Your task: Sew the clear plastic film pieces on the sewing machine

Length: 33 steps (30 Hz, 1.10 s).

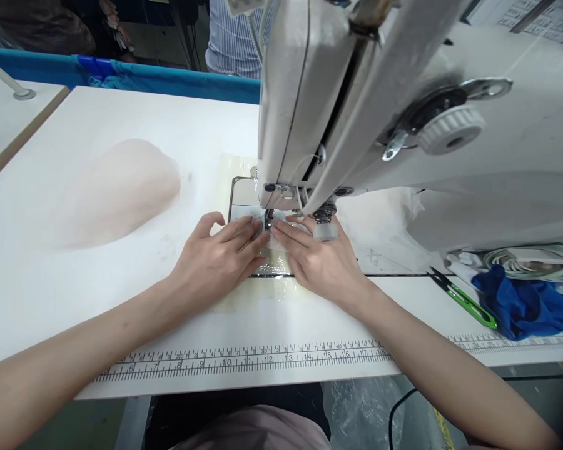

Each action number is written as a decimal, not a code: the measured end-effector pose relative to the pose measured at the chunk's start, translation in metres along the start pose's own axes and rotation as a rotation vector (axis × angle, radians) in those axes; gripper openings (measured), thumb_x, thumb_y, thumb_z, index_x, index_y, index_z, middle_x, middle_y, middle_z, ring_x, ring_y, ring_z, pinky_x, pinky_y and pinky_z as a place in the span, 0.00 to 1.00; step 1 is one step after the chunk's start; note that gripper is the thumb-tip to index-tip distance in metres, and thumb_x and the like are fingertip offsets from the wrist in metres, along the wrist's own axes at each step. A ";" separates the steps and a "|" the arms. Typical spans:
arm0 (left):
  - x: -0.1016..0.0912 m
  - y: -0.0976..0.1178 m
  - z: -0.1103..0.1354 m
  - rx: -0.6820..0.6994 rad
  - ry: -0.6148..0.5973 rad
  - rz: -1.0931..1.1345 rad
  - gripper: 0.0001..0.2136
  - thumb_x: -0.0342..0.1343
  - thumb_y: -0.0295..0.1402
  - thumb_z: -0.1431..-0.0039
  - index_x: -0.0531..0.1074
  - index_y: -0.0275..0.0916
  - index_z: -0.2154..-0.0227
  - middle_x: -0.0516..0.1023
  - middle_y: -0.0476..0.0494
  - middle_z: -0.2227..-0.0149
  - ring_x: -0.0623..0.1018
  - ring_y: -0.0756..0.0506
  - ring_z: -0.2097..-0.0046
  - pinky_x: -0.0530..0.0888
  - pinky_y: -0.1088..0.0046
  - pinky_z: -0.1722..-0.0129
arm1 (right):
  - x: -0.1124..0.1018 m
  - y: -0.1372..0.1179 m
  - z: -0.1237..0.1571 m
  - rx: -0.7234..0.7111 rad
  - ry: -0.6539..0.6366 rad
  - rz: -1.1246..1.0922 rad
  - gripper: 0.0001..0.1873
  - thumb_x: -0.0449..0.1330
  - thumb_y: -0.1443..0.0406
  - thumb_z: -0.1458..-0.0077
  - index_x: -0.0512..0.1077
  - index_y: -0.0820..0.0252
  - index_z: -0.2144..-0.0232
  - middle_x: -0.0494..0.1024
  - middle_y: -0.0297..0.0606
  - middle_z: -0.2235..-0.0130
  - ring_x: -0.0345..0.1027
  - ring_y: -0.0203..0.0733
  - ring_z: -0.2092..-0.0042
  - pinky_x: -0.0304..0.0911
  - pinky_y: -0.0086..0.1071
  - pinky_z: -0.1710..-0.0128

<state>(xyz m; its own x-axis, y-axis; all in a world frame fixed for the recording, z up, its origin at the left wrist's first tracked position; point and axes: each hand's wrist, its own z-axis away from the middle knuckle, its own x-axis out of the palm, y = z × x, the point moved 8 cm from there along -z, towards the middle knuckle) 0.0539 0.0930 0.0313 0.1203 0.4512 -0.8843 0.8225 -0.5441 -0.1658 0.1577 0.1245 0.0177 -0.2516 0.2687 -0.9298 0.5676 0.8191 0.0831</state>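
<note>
Qty. 2 hands, laid flat: L hand (pixel 218 253), R hand (pixel 326 259), approx. equally near presser foot (pixel 269 221), 1 each side. Grip: fingers outstretched, no pinch seen. Pale cloth (pixel 278 244), 1 pc.: lay betw. hands, partly under fingertips; long axis hidden.

Grn snips (pixel 475 309) lie nxt to blue cloth (pixel 520 306).

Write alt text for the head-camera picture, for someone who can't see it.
A person's left hand and right hand reach under a sewing machine, fingers stretched toward its needle area from either side. A ruler scale runs along the white table's front edge; green-handled snips and blue cloth lie at the right.
</note>
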 end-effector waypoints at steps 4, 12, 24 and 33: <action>0.000 0.003 0.001 0.016 0.021 -0.030 0.11 0.51 0.33 0.32 0.70 0.37 0.50 0.80 0.40 0.51 0.77 0.43 0.47 0.66 0.61 0.54 | -0.001 0.002 0.000 -0.001 0.019 -0.019 0.20 0.51 0.71 0.41 0.73 0.61 0.48 0.81 0.41 0.55 0.69 0.47 0.51 0.55 0.48 0.44; -0.004 -0.012 0.003 -0.003 -0.032 -0.096 0.13 0.48 0.39 0.31 0.71 0.39 0.51 0.79 0.42 0.50 0.76 0.40 0.46 0.66 0.57 0.53 | -0.013 0.017 -0.004 0.066 0.063 -0.056 0.16 0.53 0.58 0.36 0.78 0.59 0.64 0.82 0.39 0.61 0.70 0.47 0.54 0.55 0.47 0.43; -0.009 -0.024 0.005 -0.099 -0.043 -0.032 0.11 0.52 0.39 0.34 0.75 0.41 0.55 0.79 0.42 0.50 0.76 0.37 0.49 0.66 0.52 0.53 | -0.015 0.005 0.001 -0.055 0.082 -0.045 0.19 0.50 0.79 0.45 0.78 0.62 0.62 0.80 0.41 0.58 0.70 0.46 0.52 0.62 0.48 0.44; -0.004 -0.004 0.002 0.055 -0.024 0.229 0.13 0.50 0.33 0.33 0.72 0.33 0.50 0.78 0.39 0.51 0.76 0.43 0.48 0.73 0.66 0.52 | -0.015 -0.014 0.004 -0.090 0.047 -0.133 0.19 0.49 0.78 0.41 0.76 0.65 0.56 0.80 0.41 0.53 0.72 0.44 0.51 0.63 0.43 0.40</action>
<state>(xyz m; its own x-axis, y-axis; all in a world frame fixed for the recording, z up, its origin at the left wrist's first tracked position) 0.0495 0.0917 0.0350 0.2864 0.2948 -0.9116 0.7438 -0.6682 0.0176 0.1567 0.1074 0.0287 -0.3572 0.1762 -0.9172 0.4550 0.8905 -0.0061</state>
